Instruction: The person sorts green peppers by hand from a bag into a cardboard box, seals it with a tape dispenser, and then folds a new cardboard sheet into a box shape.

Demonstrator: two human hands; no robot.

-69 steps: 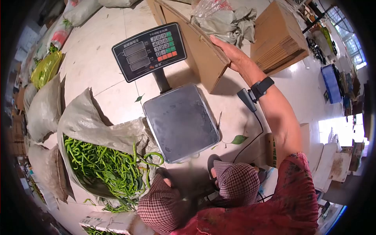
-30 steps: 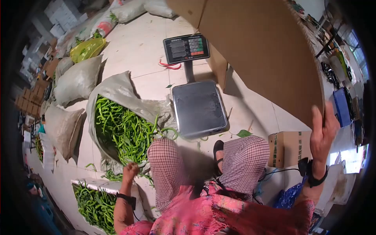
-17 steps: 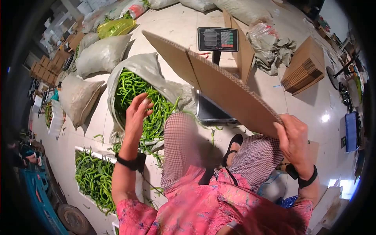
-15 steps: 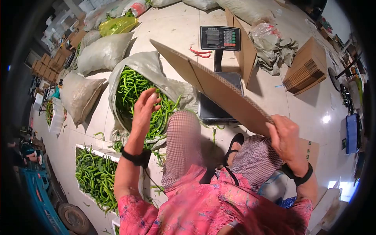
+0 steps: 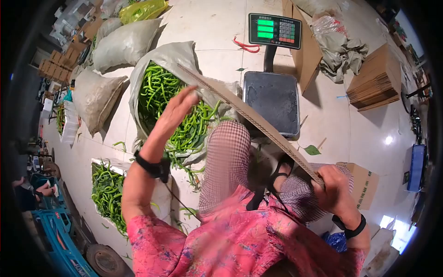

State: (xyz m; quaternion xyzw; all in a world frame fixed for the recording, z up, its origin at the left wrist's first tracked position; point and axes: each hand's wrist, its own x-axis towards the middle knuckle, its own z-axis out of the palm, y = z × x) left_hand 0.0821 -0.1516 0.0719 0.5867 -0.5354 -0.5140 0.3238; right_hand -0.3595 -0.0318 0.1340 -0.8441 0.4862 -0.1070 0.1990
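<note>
Head view: flattened cardboard box [image 5: 251,121] held edge-on over lap, not yet opened into shape; slants from open pepper sack [image 5: 159,60] down to right knee. Right hand [image 5: 333,190] curled tight on near lower corner. Left hand [image 5: 177,110] fingers spread, reaching far edge, contact unclear. Scale [image 5: 271,100] beyond, bare.
</note>
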